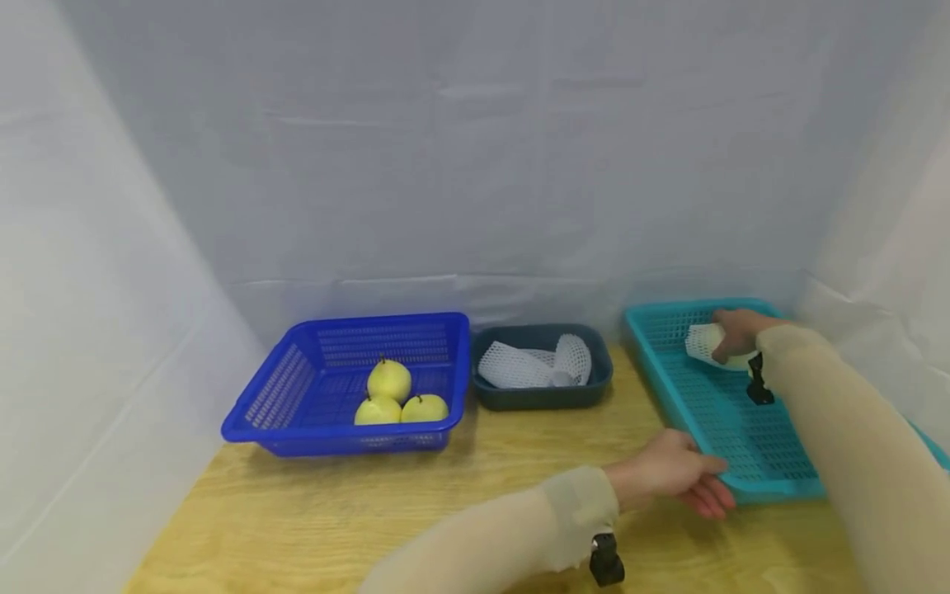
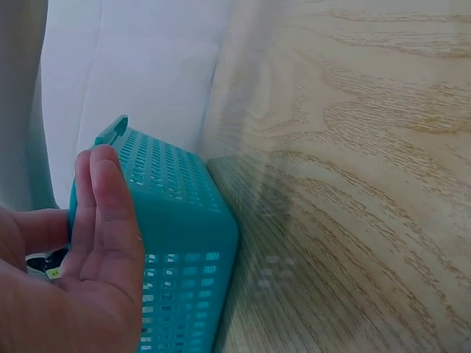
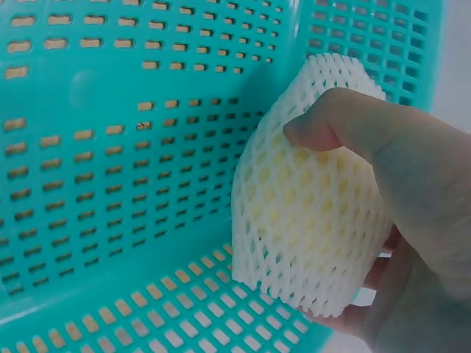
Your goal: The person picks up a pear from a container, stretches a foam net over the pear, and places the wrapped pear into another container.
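Note:
In the right wrist view, a pale yellow pear [image 3: 294, 198] shows through its white foam net sleeve [image 3: 257, 176]. My right hand [image 1: 738, 332] grips the sleeved pear inside the teal basket [image 1: 772, 487], thumb on top and fingers around the far side. At the basket's near left corner is my left hand [image 1: 679, 472], pinching the rim between the thumb and the fingers [image 2: 110, 198], which lie along the outer wall. Three bare yellow pears [image 1: 389, 381] sit together in the blue basket [image 1: 297, 435] on the left.
Between the two baskets stands a dark green tub [image 1: 545, 399] with white foam net sleeves [image 1: 512, 367] in it. Everything rests on a wooden table [image 1: 312, 511]. White sheeting [image 1: 490, 165] rises behind and on both sides.

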Tool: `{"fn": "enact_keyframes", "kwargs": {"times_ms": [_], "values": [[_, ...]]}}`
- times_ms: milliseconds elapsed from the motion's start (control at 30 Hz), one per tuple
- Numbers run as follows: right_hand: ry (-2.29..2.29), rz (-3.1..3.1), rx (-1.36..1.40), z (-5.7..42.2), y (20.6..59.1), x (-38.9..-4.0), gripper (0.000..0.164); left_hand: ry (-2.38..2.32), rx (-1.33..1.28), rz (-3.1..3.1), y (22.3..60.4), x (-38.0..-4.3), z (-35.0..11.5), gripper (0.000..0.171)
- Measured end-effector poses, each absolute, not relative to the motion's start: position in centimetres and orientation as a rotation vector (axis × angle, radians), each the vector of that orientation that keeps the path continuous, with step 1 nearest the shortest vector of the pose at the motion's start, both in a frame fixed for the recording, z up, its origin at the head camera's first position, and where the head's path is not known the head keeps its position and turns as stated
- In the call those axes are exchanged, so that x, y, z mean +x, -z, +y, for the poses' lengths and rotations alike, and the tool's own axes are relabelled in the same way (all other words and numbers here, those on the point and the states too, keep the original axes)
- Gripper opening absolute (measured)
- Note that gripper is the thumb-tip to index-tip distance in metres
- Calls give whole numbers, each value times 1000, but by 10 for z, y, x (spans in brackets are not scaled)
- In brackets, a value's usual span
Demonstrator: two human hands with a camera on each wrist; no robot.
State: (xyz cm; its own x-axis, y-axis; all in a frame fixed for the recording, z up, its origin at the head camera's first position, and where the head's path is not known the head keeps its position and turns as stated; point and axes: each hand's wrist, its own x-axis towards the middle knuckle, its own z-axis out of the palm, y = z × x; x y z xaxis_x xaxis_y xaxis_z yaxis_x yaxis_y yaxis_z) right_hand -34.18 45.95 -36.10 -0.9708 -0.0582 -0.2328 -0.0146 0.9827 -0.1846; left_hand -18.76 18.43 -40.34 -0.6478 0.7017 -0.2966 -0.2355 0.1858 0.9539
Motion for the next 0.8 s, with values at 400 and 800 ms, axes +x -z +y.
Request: {"fn": "enact_keyframes", "kwargs": {"times_ms": [400, 800], "values": [[248, 2855, 22, 464, 372, -329, 90, -1541, 445, 1697, 400, -181, 185, 24], [236, 2880, 44, 457, 364, -313, 95, -1563, 437, 1713, 400, -180, 186, 17]]}}
